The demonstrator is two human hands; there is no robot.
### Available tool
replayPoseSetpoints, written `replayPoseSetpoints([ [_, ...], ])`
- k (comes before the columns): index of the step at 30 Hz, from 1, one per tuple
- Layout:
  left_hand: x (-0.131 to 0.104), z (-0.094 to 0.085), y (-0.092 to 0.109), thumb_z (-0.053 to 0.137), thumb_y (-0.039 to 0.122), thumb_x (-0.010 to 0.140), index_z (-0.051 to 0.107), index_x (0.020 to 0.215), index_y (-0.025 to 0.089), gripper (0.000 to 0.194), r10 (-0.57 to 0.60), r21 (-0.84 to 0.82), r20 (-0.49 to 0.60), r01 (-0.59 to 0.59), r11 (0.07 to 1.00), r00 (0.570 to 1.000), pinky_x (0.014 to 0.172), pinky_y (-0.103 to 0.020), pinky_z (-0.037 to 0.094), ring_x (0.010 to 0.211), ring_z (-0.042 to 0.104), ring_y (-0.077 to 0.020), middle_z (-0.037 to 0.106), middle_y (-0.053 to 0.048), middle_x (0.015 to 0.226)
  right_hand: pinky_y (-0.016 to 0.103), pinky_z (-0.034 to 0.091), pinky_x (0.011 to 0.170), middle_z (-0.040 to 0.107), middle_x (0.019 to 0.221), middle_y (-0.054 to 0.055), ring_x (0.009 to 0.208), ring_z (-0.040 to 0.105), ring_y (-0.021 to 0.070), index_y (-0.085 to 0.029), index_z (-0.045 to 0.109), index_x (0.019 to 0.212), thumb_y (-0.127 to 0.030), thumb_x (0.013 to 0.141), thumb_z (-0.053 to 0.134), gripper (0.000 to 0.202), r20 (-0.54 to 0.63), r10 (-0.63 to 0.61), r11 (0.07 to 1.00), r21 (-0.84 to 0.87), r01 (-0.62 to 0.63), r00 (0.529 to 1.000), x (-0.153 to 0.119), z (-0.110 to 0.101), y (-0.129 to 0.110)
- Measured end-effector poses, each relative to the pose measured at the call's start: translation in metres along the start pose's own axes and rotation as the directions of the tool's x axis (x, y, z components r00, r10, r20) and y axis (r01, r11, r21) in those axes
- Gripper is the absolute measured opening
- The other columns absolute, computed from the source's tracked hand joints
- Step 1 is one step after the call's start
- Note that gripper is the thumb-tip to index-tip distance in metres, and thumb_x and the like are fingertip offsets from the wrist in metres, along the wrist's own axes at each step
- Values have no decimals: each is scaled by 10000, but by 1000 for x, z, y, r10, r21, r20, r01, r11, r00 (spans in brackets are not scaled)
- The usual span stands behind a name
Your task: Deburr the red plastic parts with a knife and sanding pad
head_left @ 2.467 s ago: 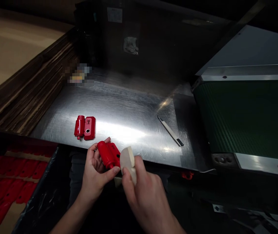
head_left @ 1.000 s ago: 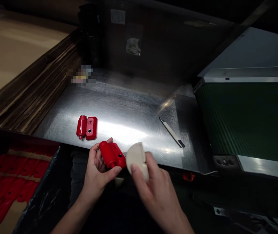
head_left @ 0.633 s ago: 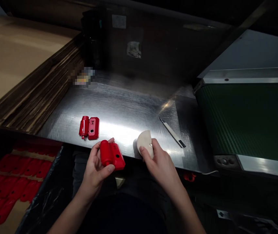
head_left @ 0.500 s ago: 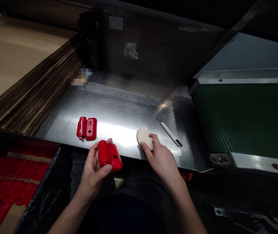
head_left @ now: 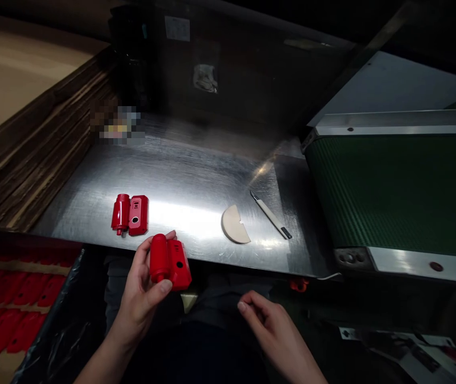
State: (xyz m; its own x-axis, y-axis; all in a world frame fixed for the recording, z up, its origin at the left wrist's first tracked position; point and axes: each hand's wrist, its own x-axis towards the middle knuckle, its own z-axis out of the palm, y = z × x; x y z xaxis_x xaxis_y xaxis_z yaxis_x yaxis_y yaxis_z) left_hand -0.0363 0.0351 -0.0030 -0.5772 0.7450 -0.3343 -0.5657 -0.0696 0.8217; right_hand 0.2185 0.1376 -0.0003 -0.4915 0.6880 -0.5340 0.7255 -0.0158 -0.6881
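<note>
Holding the red part (head_left: pixel 169 261) in your left hand (head_left: pixel 142 290) below the tabletop (head_left: pixel 196 176) edge, your right hand (head_left: pixel 276 333) seems empty, fingers loosely curled; inspection looks underway, so next turn it carefully.

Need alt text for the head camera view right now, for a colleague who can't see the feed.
The left hand holds a red plastic part at the near edge of a metal table; the right hand is empty, below the edge. On the table lie a second red part, a beige half-round pad and a slim knife, with a green conveyor at right.
</note>
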Motion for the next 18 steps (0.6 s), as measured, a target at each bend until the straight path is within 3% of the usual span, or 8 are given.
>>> replayPoseSetpoints([
  [3,-1,2,1,967,423,706,532,1465,265,889,-18,-4,-12,18,1000,1000,1021,-457,629,1435,566,-459,463,-168,1684,287,375,604,562,667,-19,626,544,180,-216,646,792,-758,907,552,562,-225,167,985,86,-151,960,7,0,54],
  [6,-1,1,2,964,425,717,531,1469,274,881,-20,-2,13,20,1000,1000,993,-441,642,1439,564,-454,448,-162,1696,329,464,648,644,736,18,672,625,227,-218,633,913,-802,796,558,600,-457,282,959,153,-238,844,25,-10,98],
  [8,0,0,2,962,424,717,539,1460,277,867,-20,3,16,20,1000,1000,991,-442,643,1434,569,-453,439,-157,1703,353,519,706,695,827,58,766,680,259,-230,597,956,-806,741,571,616,-562,317,948,200,-247,764,38,-18,116],
  [10,1,0,2,959,425,714,546,1455,275,862,-23,5,13,23,1000,1000,1028,-454,625,1442,563,-450,448,-156,1698,365,548,739,716,869,89,838,706,282,-242,582,925,-801,712,595,598,-597,340,940,238,-245,727,49,-23,124],
  [12,1,0,3,952,426,723,546,1461,275,856,-26,-2,12,26,1000,1000,1068,-455,599,1464,542,-442,479,-154,1678,364,550,709,714,816,94,808,707,288,-245,590,838,-786,704,631,559,-565,358,932,259,-253,743,56,-25,126],
  [16,-1,0,3,949,420,731,561,1454,267,835,-19,-42,12,19,999,1000,1065,-436,589,1463,540,-425,525,-153,1639,350,515,603,673,645,82,603,647,244,-217,619,660,-777,683,676,564,-382,361,925,267,-272,851,57,-20,124],
  [18,-1,0,2,955,419,724,564,1448,262,837,-18,-56,10,19,998,1000,1070,-430,584,1466,536,-423,526,-153,1639,346,515,593,671,634,77,578,642,234,-191,658,683,-795,675,671,604,-328,359,923,265,-280,874,56,-17,125],
])
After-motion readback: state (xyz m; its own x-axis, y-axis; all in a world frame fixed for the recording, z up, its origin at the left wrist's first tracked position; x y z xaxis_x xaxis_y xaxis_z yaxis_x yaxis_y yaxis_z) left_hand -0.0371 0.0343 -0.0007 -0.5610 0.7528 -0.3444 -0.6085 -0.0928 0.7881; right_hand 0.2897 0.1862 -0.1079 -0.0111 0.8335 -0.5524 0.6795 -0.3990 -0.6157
